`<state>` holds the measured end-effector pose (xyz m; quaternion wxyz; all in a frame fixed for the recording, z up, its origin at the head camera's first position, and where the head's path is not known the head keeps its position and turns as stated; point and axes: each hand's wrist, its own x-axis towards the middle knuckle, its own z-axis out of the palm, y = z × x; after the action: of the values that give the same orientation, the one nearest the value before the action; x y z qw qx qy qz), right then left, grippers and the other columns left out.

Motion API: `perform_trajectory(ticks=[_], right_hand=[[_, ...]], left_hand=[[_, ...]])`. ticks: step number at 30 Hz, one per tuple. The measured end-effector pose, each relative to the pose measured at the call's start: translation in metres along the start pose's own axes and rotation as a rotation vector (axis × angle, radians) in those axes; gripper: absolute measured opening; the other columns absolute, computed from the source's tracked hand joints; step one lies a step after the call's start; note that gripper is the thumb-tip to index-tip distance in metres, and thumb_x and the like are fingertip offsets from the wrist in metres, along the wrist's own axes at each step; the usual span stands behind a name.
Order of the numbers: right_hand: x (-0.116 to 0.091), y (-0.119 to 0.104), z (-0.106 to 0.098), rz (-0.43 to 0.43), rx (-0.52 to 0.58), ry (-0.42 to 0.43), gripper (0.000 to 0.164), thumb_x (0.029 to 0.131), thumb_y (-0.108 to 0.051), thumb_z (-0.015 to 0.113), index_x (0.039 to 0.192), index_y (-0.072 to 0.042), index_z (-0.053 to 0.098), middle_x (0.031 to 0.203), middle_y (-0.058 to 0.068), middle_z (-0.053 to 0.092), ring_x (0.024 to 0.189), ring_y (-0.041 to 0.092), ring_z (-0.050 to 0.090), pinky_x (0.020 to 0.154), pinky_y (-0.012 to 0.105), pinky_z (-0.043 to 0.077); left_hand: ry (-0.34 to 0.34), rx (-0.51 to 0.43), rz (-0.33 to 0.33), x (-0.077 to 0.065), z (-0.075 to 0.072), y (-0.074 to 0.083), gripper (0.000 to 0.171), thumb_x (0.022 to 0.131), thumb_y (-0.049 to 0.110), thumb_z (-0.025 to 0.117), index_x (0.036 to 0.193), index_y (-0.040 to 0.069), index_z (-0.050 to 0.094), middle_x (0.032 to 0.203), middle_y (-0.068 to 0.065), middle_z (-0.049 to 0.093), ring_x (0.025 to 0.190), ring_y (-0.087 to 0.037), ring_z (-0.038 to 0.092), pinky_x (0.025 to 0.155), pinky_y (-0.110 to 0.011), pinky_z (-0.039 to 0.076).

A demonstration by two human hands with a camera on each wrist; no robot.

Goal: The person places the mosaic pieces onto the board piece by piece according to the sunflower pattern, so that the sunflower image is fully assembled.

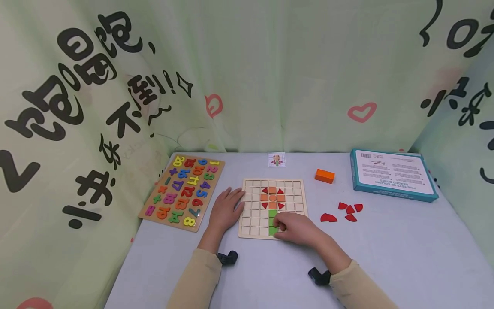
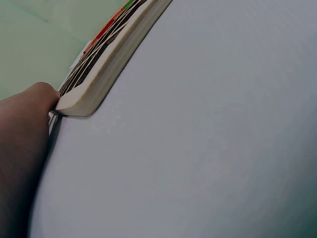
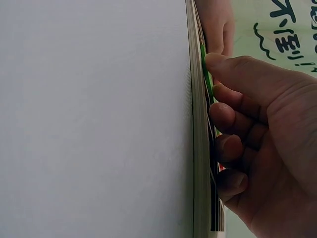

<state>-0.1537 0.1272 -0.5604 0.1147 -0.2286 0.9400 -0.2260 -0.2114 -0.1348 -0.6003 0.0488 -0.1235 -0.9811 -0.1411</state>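
Observation:
A wooden grid board (image 1: pixel 252 225) lies on the table with orange and red pieces in its upper half and a column of green squares (image 1: pixel 272 231) below them. My right hand (image 1: pixel 299 229) is over the lower part of this column, fingers curled. In the right wrist view, its thumb (image 3: pixel 218 60) and index fingertip pinch a green square (image 3: pixel 207 69) low against the board's surface. Along the board's left side lies my left hand (image 1: pixel 225 210), fingers extended and relaxed, thumb at the edge. The left wrist view shows that thumb (image 2: pixel 42 96) touching the board's corner.
A number puzzle board (image 1: pixel 181 191) lies left. Behind the grid is a small picture card (image 1: pixel 276 159). To the right are an orange block (image 1: pixel 324 176), several loose red pieces (image 1: pixel 350 209), a red half-round piece (image 1: pixel 328 218) and a blue-edged box (image 1: pixel 393 174). Curtains (image 1: pixel 308 86) enclose the table.

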Motion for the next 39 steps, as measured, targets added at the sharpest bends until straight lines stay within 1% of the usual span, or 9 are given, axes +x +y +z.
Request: perform_trajectory(ticks=[4, 7, 10, 13, 20, 26, 28, 35, 39], right_hand=[[0.0, 0.001, 0.0, -0.012, 0.002, 0.012, 0.019, 0.082, -0.035, 0.078, 0.089, -0.028, 0.062, 0.069, -0.013, 0.049, 0.069, 0.004, 0.048, 0.059, 0.022, 0.039], [-0.003, 0.004, -0.006, -0.002, 0.034, 0.031, 0.014, 0.085, -0.034, 0.075, 0.089, -0.028, 0.063, 0.069, -0.013, 0.05, 0.069, 0.005, 0.049, 0.06, 0.022, 0.041], [-0.008, 0.012, -0.015, 0.049, 0.078, 0.067, 0.011, 0.088, -0.034, 0.073, 0.091, -0.027, 0.064, 0.071, -0.011, 0.052, 0.071, 0.008, 0.05, 0.062, 0.023, 0.044], [-0.015, 0.027, -0.027, 0.119, 0.113, 0.095, 0.013, 0.089, -0.032, 0.072, 0.096, -0.023, 0.066, 0.076, -0.008, 0.054, 0.075, 0.011, 0.051, 0.065, 0.025, 0.046], [-0.037, 0.067, -0.048, 0.238, 0.164, 0.095, 0.02, 0.091, -0.031, 0.07, 0.106, -0.019, 0.067, 0.087, -0.003, 0.063, 0.083, 0.015, 0.055, 0.071, 0.026, 0.051], [-0.052, 0.089, -0.053, 0.348, 0.276, -0.001, 0.016, 0.095, -0.034, 0.064, 0.096, -0.018, 0.065, 0.069, 0.003, 0.058, 0.059, 0.019, 0.055, 0.059, 0.028, 0.048], [-0.054, 0.095, -0.051, 0.375, 0.282, -0.008, 0.017, 0.095, -0.036, 0.064, 0.094, -0.019, 0.064, 0.065, 0.003, 0.056, 0.056, 0.019, 0.055, 0.059, 0.028, 0.047], [-0.052, 0.108, -0.054, 0.357, 0.211, 0.101, 0.013, 0.097, -0.031, 0.06, 0.096, -0.02, 0.066, 0.079, 0.0, 0.06, 0.078, 0.018, 0.054, 0.065, 0.027, 0.047], [-0.052, 0.113, -0.057, 0.366, 0.213, 0.118, 0.012, 0.095, -0.029, 0.063, 0.1, -0.017, 0.064, 0.082, 0.001, 0.06, 0.081, 0.019, 0.054, 0.066, 0.027, 0.048]], left_hand=[[-0.001, -0.001, -0.006, -0.001, -0.001, 0.0, 0.049, 0.1, 0.047, 0.047, 0.146, 0.031, 0.048, 0.154, 0.009, 0.045, 0.15, -0.023, 0.03, 0.124, -0.045, 0.025], [-0.001, -0.003, -0.007, -0.001, -0.002, 0.0, 0.049, 0.1, 0.047, 0.047, 0.146, 0.031, 0.048, 0.154, 0.01, 0.045, 0.15, -0.023, 0.03, 0.124, -0.045, 0.026], [0.001, -0.006, -0.002, -0.001, -0.001, 0.0, 0.049, 0.1, 0.047, 0.047, 0.146, 0.031, 0.049, 0.154, 0.009, 0.045, 0.15, -0.023, 0.03, 0.124, -0.045, 0.026], [0.003, 0.004, -0.003, -0.001, 0.0, 0.0, 0.049, 0.1, 0.048, 0.046, 0.146, 0.031, 0.048, 0.154, 0.01, 0.045, 0.15, -0.023, 0.03, 0.123, -0.045, 0.027], [0.01, 0.005, 0.003, -0.001, 0.001, -0.001, 0.049, 0.1, 0.048, 0.048, 0.146, 0.031, 0.049, 0.154, 0.01, 0.045, 0.15, -0.023, 0.031, 0.123, -0.045, 0.027], [0.015, 0.009, 0.004, 0.0, 0.002, -0.001, 0.049, 0.1, 0.048, 0.047, 0.146, 0.031, 0.049, 0.154, 0.01, 0.045, 0.15, -0.023, 0.03, 0.123, -0.045, 0.027], [0.013, 0.014, 0.001, 0.0, 0.002, -0.001, 0.049, 0.1, 0.048, 0.047, 0.146, 0.032, 0.048, 0.154, 0.01, 0.045, 0.15, -0.022, 0.03, 0.124, -0.044, 0.026], [0.003, 0.019, -0.003, 0.0, 0.003, -0.002, 0.049, 0.101, 0.049, 0.046, 0.147, 0.032, 0.048, 0.155, 0.011, 0.044, 0.15, -0.021, 0.029, 0.124, -0.043, 0.025], [0.001, 0.018, -0.004, 0.0, 0.003, -0.002, 0.049, 0.1, 0.049, 0.045, 0.147, 0.032, 0.047, 0.155, 0.011, 0.044, 0.15, -0.021, 0.029, 0.124, -0.043, 0.025]])
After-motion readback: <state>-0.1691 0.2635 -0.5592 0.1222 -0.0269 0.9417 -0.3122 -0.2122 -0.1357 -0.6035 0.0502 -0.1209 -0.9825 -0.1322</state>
